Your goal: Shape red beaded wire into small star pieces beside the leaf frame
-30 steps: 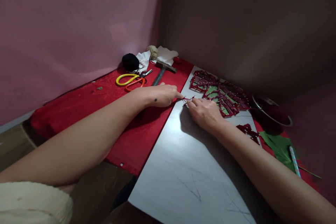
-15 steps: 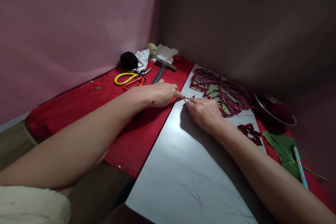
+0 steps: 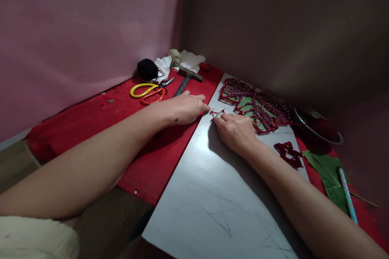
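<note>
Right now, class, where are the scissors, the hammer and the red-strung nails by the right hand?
Scissors (image 3: 161, 85): head view, near the pivot between handles and blades.
Hammer (image 3: 184, 82): head view, on the upper handle.
Red-strung nails (image 3: 216, 113): head view, on the string among the nails.

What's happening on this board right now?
A person's right hand has its fingertips at a small group of nails strung with red thread on the pale board. The left hand points a finger close beside it. A larger threaded pattern stands farther back, while scissors and a hammer lie on the red cloth.
</note>
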### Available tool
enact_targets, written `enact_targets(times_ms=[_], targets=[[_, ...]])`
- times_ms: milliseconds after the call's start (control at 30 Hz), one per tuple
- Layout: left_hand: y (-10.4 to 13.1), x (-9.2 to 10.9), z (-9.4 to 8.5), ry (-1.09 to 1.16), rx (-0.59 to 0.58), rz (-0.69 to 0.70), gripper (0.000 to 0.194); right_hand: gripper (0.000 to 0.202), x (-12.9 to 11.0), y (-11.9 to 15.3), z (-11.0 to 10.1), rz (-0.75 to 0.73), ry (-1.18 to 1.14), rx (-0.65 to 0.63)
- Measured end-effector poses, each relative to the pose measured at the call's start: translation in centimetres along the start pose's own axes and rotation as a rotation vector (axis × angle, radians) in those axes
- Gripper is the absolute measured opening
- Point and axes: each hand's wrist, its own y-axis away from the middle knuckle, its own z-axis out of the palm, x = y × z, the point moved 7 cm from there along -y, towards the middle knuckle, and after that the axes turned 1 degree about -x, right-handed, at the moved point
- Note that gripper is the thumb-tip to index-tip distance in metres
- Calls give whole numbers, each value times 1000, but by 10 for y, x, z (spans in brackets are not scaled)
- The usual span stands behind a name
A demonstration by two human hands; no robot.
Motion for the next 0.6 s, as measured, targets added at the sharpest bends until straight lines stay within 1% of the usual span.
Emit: enact_targets(times_ms=[67, 167, 333, 433, 533, 600], targets=[[-1, -4, 2, 33, -2, -8, 48, 30, 2, 1, 1, 19, -5, 6], [-3, -4, 4, 33, -21, -6, 45, 29, 3, 2, 2, 32, -23, 1], [-4, 4, -2, -36, 17, 31, 38, 28, 2, 1, 1, 31, -44, -32], [-2, 6, -5, -77, 33, 18, 33, 27, 4, 1, 2, 77, -95, -39], [-1, 2, -4, -49, 26, -9, 37, 27, 8, 2, 3, 127, -135, -36], [-2, -3, 0, -2, 12, -30, 40, 28, 9, 2, 4, 124, -135, -39]])
